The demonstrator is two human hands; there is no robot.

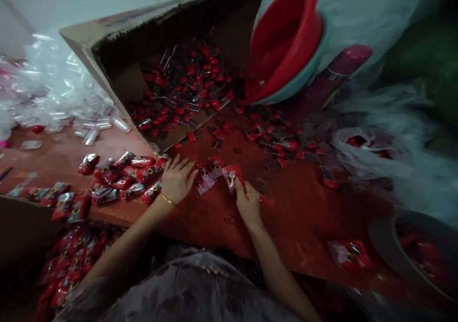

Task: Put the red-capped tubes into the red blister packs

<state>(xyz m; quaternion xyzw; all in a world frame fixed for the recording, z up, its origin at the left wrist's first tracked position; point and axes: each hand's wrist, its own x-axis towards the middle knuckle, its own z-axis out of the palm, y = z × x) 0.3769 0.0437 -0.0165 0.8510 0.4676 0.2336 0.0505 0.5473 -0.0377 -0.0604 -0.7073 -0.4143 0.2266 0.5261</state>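
Note:
My right hand (248, 202) pinches a small red printed packet (231, 173) by its near edge, thumb on top. Just left of it, several flat red packets (208, 173) lie overlapped on the red-brown table (286, 217). My left hand (178, 179), with a gold bangle at the wrist, is palm down with its fingers stretched out between those flat packets and a pile of fuller red packets (123, 176). Nothing shows in its grip; what lies under the palm is hidden. A small clear piece with a red end (261, 187) rests right of my right hand.
A cardboard box (80, 50) on its side spills small red-ended clear pieces (193, 88). Beside it lean a red basin (282, 40) and a purple bottle (336, 74). Clear tubes (64, 83) heap at left. A grey tub (381, 238) stands right; filled packets (77, 260) lie below the table's left edge.

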